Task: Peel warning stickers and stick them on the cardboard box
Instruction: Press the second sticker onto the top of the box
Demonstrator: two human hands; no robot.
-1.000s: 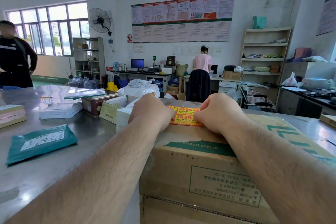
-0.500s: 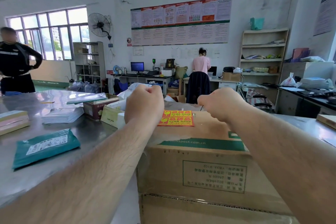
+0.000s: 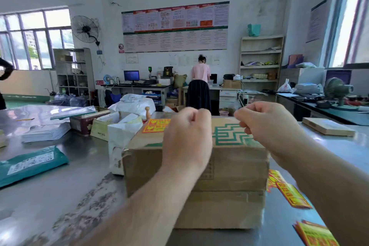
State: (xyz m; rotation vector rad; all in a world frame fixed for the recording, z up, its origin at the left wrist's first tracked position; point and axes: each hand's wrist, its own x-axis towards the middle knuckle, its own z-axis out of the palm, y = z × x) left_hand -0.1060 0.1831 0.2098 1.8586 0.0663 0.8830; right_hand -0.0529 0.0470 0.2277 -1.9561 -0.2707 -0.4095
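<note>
A brown cardboard box with green print stands on the steel table in front of me. An orange and yellow warning sticker lies flat on its top near the far left corner. My left hand hovers over the middle of the box top, curled into a fist, and I see nothing in it. My right hand hangs above the right side of the box with fingers curled and thumb against them, nothing visible between them. More warning stickers lie loose on the table right of the box, with another pile nearer me.
The steel table carries a teal mailer bag at the left, a white carton touching the box's left side, a tin, paper stacks and a flat wooden box at the right. A person stands at far desks.
Both hands have lifted off the sticker, which stays stuck on the box top. They now hover to its right, curled. My view has swung right, showing the loose stickers.
</note>
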